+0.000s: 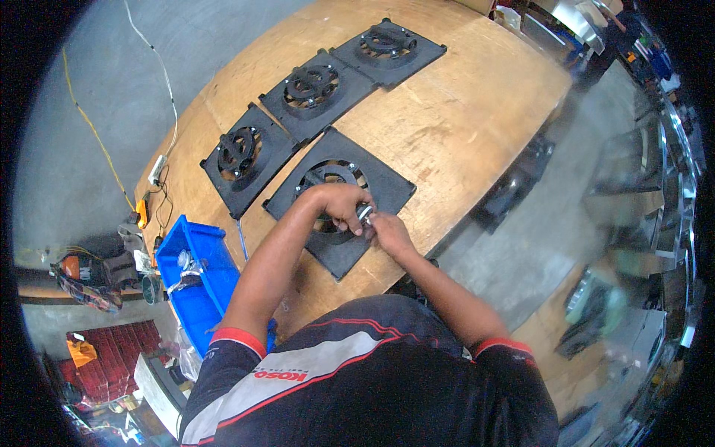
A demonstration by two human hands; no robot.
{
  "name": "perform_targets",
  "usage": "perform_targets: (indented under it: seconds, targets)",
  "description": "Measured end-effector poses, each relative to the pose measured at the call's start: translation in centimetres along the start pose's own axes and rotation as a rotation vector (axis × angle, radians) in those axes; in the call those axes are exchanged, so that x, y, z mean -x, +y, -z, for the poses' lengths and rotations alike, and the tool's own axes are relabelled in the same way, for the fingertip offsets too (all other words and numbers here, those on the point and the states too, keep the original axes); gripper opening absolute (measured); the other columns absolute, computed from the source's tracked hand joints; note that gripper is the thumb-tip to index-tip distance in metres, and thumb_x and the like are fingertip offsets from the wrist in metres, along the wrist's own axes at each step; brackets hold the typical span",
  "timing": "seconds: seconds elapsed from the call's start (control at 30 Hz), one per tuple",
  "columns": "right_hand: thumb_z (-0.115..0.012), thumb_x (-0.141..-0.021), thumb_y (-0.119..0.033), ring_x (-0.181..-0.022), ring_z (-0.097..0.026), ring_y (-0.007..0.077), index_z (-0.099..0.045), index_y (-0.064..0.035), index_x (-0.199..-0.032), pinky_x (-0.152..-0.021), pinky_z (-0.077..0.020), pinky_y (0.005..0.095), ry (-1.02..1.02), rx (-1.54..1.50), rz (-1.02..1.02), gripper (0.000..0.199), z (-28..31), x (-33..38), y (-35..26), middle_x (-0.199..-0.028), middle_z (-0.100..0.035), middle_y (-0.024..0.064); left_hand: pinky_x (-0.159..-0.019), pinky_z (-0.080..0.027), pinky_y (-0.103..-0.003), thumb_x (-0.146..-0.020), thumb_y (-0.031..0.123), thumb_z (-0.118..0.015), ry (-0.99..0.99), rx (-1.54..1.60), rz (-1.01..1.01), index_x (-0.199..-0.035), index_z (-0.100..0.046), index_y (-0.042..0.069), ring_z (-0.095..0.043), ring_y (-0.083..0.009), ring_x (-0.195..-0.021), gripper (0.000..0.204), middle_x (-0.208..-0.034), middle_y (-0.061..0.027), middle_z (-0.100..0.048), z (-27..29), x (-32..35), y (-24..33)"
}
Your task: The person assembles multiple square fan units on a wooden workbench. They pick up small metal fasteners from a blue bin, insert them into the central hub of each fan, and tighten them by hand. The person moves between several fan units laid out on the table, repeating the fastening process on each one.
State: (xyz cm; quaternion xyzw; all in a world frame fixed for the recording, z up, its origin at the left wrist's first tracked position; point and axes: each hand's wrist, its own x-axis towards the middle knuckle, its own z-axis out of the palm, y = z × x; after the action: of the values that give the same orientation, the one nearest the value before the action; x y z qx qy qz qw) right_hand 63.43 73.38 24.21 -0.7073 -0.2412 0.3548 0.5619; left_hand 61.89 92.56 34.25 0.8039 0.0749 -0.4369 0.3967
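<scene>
Head view, largest to smallest:

Table: a wide wooden table [462, 119], bare plywood, matt and flat, its edge bent by the lens.

Fan panel: the nearest black fan panel [339, 201] lies flat near the table's front edge, straight before the person. It is a square plate with a round opening and spokes across it. It looks stiff, thin and fairly light, probably moulded plastic or painted sheet; the outer edges seem the safest place to take hold, not the spokes.

Other panels: three more fan panels [313, 89] of the same kind lie in a row behind it, apart from the hands.

Bin: a blue plastic bin [199, 283] stands at the person's left, holding small shiny parts I cannot identify.

Left hand: the left hand [344, 207] rests over the opening, fingers curled down onto a small metal part [365, 214].

Right hand: the right hand [389, 232] pinches that same part from the other side; it looks hard, smooth and easily dropped.
</scene>
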Motion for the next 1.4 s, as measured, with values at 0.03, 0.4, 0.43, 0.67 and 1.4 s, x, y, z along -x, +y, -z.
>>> perform_targets:
  seconds: [0.03,0.4,0.43,0.67,1.4]
  targets:
    - [-0.048,-0.100,-0.038,-0.067,-0.068,0.0292,-0.065,-0.0004,-0.100,-0.059,-0.0517,0.0407,0.113,0.224,0.240,0.041,-0.1,0.2,0.1,-0.080,-0.070,0.0176,-0.054,-0.055,-0.031,-0.070,0.010,-0.088,0.000,-0.002,0.004,-0.117,-0.062,0.006,-0.067,-0.0167,-0.065,0.054,-0.084,-0.0058,-0.070,0.0,0.1,0.2]
    - [-0.045,-0.103,-0.037,-0.054,-0.055,0.0165,-0.059,-0.0060,-0.093,-0.048,-0.0379,0.0289,-0.083,-0.527,-0.501,0.036,0.7,-0.2,-0.6,-0.071,-0.063,0.0082,-0.056,-0.055,-0.032,-0.070,0.010,-0.087,-0.002,0.008,-0.015,-0.122,-0.062,0.006,-0.067,-0.0173,-0.067,0.058,-0.092,-0.0079,-0.070,0.1,0.1,0.2]
    - [-0.045,-0.103,-0.037,-0.054,-0.054,0.0166,-0.058,-0.0061,-0.093,-0.048,-0.0375,0.0289,-0.056,-0.530,-0.489,0.035,0.7,-0.1,-0.8,-0.071,-0.062,0.0078,-0.056,-0.055,-0.032,-0.070,0.010,-0.087,-0.004,-0.001,-0.010,-0.124,-0.062,0.006,-0.067,-0.0174,-0.067,0.060,-0.093,-0.0079,-0.070,0.1,0.2,0.2]
    - [-0.049,-0.101,-0.033,-0.056,-0.053,0.0154,-0.059,-0.0076,-0.094,-0.050,-0.0379,0.0291,-0.202,-0.918,-0.600,0.028,-0.2,-0.1,0.2,-0.072,-0.060,0.0044,-0.056,-0.054,-0.030,-0.070,0.011,-0.088,-0.003,0.007,-0.007,-0.129,-0.061,0.007,-0.066,-0.0166,-0.065,0.065,-0.088,-0.0074,-0.070,0.0,-0.3,-0.5]
    - [-0.057,-0.097,-0.033,-0.067,-0.065,0.0349,-0.067,-0.0025,-0.103,-0.061,-0.0520,0.0454,0.089,0.349,0.229,0.033,0.3,1.0,-0.4,-0.084,-0.069,0.0166,-0.057,-0.055,-0.031,-0.069,0.009,-0.087,0.004,0.007,0.021,-0.122,-0.062,0.007,-0.066,-0.0163,-0.069,0.059,-0.090,-0.0055,-0.069,0.2,0.2,0.4]
